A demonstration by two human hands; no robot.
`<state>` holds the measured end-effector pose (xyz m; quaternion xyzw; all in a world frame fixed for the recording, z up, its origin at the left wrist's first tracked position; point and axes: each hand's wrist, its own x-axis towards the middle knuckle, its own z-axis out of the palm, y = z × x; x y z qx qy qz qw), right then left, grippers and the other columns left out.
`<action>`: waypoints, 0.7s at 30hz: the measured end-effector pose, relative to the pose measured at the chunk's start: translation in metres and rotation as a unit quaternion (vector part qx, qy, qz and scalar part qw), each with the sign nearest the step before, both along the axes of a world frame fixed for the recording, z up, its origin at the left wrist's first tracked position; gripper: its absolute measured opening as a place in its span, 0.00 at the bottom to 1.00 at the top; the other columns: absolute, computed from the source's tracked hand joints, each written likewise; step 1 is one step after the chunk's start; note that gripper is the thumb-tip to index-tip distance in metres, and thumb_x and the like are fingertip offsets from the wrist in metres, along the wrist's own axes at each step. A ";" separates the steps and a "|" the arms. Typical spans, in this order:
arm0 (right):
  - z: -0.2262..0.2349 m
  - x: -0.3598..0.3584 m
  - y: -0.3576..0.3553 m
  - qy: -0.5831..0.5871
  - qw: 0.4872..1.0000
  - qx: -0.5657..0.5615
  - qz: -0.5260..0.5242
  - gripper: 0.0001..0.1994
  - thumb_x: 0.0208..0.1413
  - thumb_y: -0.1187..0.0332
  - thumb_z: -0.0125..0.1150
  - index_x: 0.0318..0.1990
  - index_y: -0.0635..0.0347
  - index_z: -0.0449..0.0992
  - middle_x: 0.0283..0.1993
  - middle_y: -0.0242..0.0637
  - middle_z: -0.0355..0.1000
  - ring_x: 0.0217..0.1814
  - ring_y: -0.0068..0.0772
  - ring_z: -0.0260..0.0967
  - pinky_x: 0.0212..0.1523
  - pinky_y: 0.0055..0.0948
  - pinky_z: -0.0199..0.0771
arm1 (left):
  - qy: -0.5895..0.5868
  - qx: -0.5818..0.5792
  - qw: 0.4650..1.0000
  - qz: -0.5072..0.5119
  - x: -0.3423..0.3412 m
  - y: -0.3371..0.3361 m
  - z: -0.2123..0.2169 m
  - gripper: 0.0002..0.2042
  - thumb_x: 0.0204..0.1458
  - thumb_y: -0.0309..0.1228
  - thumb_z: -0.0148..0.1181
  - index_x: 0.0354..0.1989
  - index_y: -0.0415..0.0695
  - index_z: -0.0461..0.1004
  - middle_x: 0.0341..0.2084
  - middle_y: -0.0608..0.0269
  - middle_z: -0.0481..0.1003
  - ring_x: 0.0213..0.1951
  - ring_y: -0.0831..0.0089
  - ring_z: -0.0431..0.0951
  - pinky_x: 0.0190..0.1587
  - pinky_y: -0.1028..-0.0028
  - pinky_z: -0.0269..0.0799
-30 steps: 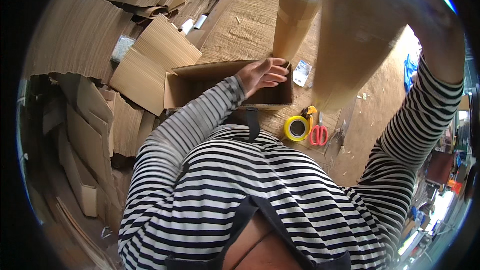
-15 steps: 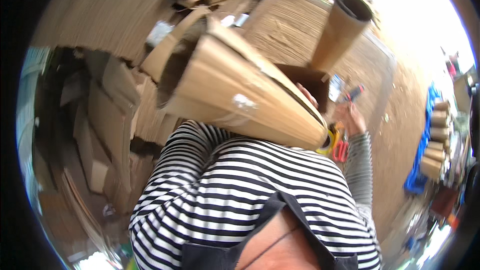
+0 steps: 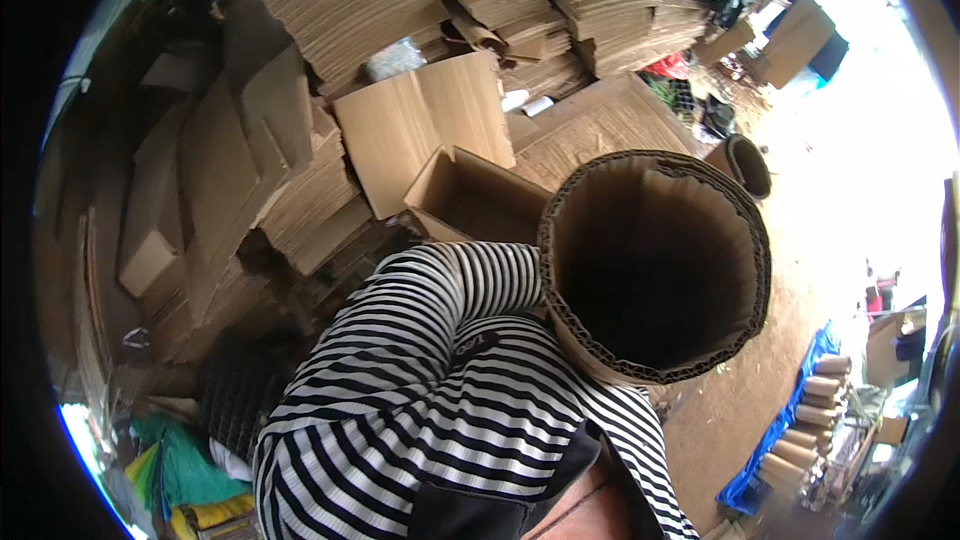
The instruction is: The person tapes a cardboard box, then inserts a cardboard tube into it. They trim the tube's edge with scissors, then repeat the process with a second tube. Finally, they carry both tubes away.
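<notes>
Head view: a rolled sheet of corrugated cardboard (image 3: 655,265) fills the centre right, its open mouth turned straight at the camera, the fluted rim complete all round and the inside dark. It sits against the person's chest, above the striped shirt (image 3: 440,410). The left sleeve (image 3: 450,290) runs up from six o'clock and passes behind the roll at its nine o'clock edge; the left hand is hidden there, so its state cannot be told. The right hand is nowhere in view. At eleven o'clock of the roll an open cardboard box (image 3: 470,195) stands on flattened sheets, with stacks of flat cardboard (image 3: 330,10) beyond at twelve. A second roll (image 3: 745,162) stands upright at one o'clock, and several smaller rolls (image 3: 810,420) lie on a blue sheet at four. Judgement: the step in hand is carrying or turning the roll. The next move calls for a firm hold against unrolling and a sightline past the roll's mouth.
</notes>
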<state>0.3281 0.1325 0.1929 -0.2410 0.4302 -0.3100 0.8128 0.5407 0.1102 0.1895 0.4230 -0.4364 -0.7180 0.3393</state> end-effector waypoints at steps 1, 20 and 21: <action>0.003 -0.001 0.001 0.001 1.000 0.002 -0.005 0.34 0.61 0.41 0.39 0.64 0.60 0.59 0.60 0.43 0.65 0.62 0.44 0.62 0.61 0.45 0.62 | 0.000 -0.001 1.000 0.002 0.006 -0.002 0.001 0.29 0.58 0.51 0.45 0.62 0.42 0.60 0.56 0.54 0.67 0.56 0.63 0.69 0.59 0.61 0.65; 0.111 0.062 -0.059 -0.047 0.987 -0.110 -0.111 0.22 0.62 0.58 0.52 0.57 0.65 0.66 0.54 0.42 0.70 0.55 0.36 0.68 0.56 0.35 0.69 | 0.097 -0.298 0.875 0.368 0.399 0.191 0.162 0.24 0.61 0.43 0.46 0.60 0.41 0.62 0.56 0.57 0.67 0.56 0.64 0.68 0.57 0.61 0.67; 0.129 0.075 -0.068 -0.023 0.984 -0.154 -0.089 0.23 0.61 0.59 0.53 0.58 0.66 0.64 0.55 0.42 0.69 0.56 0.36 0.68 0.56 0.35 0.69 | 0.136 -0.298 0.872 0.364 0.416 0.185 0.145 0.23 0.61 0.43 0.46 0.60 0.41 0.62 0.56 0.57 0.67 0.56 0.65 0.68 0.57 0.61 0.67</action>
